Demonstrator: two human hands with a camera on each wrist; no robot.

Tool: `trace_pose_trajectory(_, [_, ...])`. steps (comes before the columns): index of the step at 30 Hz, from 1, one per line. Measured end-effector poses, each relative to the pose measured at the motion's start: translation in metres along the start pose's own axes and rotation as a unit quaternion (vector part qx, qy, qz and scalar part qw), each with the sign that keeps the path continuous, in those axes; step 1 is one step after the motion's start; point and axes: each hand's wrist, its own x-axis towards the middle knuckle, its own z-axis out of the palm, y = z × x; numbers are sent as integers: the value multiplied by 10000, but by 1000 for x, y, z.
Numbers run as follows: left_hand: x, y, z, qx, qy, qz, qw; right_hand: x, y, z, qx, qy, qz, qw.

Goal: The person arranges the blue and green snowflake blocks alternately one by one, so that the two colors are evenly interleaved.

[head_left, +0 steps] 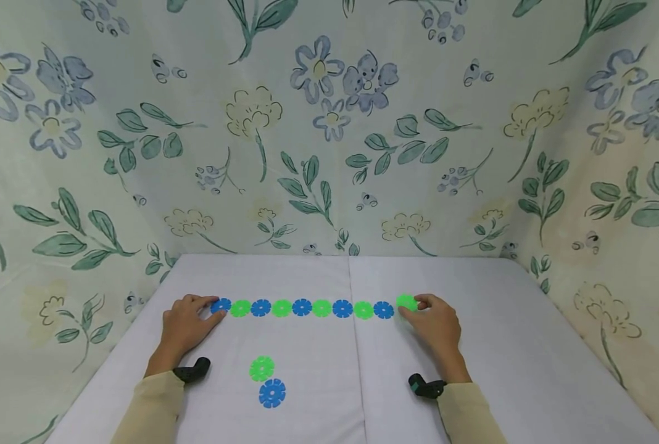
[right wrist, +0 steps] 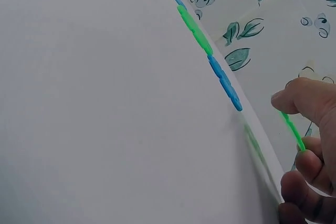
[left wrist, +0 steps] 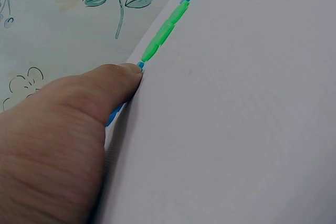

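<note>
A straight row of blue and green notched plastic discs (snowflake building discs), alternating in colour, lies across the white table. My left hand (head_left: 187,327) holds the blue disc (head_left: 221,304) at the row's left end between thumb and index finger. In the left wrist view the thumb (left wrist: 121,80) covers most of that disc. My right hand (head_left: 435,324) pinches a green disc (right wrist: 293,130) by its edges. That disc is raised off the cloth, just right of the blue disc (head_left: 384,310) at the row's right end, with a gap between them.
Nearer the front, a loose green disc (head_left: 261,369) and a loose blue disc (head_left: 272,393) lie close together. A white cloth (head_left: 313,345) with a fold line covers the table. Floral curtains (head_left: 329,154) hang behind and at both sides.
</note>
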Motion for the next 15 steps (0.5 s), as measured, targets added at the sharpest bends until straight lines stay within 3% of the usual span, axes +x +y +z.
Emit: trace_pose_trajectory(15, [1,-3,2,-38,1,-19,10000,-1,1,3,-457,-287,-135,9984])
